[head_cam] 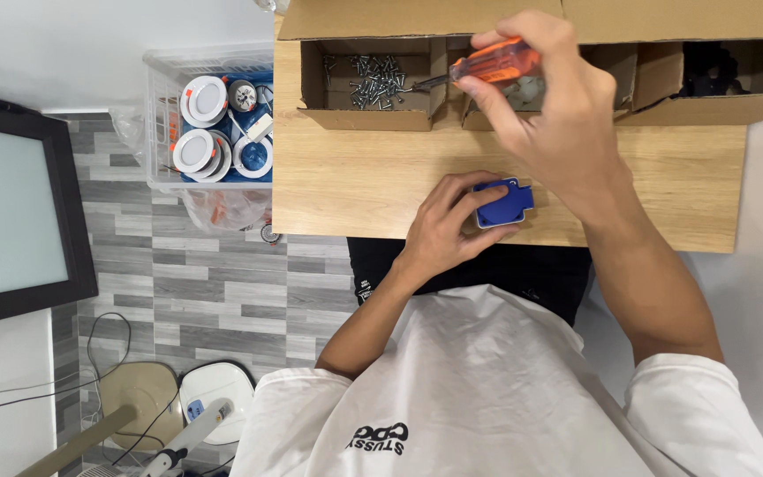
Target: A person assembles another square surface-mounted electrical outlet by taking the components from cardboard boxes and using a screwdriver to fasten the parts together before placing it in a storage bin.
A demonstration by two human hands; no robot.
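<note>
Now the left hand (446,223) clamps its fingers on the blue plastic socket (503,203) at the desk (355,177) edge, light, stiff, likely slippery, best gripped by its sides, while the right hand (545,97) grips an orange screwdriver (487,65) over the screw box (373,84).

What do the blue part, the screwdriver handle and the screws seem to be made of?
Blue part: likely moulded plastic, matte, even colour. Screwdriver handle: probably translucent orange plastic, glossy with highlights. Screws: metal by their grey shine, lying in a brown cardboard box with dull, fibrous-looking walls.
</note>
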